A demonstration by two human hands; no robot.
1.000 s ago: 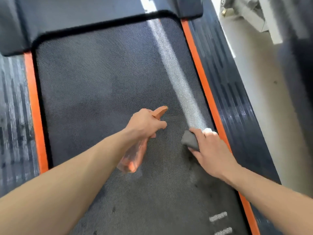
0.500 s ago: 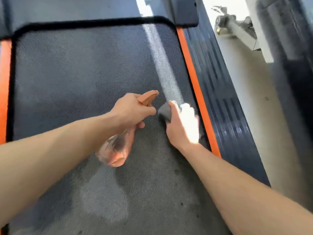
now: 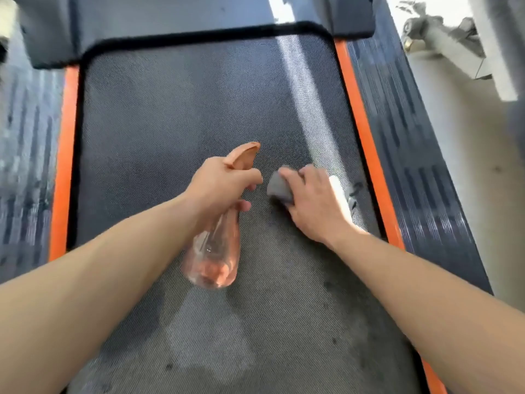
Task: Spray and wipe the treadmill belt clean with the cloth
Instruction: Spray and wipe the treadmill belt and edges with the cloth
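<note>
Your left grip (image 3: 218, 186) is clenched round the neck of the spray bottle (image 3: 216, 257), a clear bottle with an orange trigger head. Its nozzle points away from you over the treadmill belt (image 3: 170, 109), and its body slants back under your wrist. Your right grip (image 3: 315, 203) lies just beside it, to the right, with fingers curled over the grey cloth (image 3: 279, 189), grasping it and pressing it onto the belt. Only the cloth's left end shows beyond your fingers. A bright stripe of sunlight (image 3: 309, 109) runs down the belt and crosses the back of that hand. Nearer to you the belt shows a paler patch and dark specks. An orange strip (image 3: 366, 143) borders the belt on each side, with a ribbed dark side rail (image 3: 412, 152) beyond the right one, and the dark motor cover (image 3: 170, 21) closes the far end
</note>
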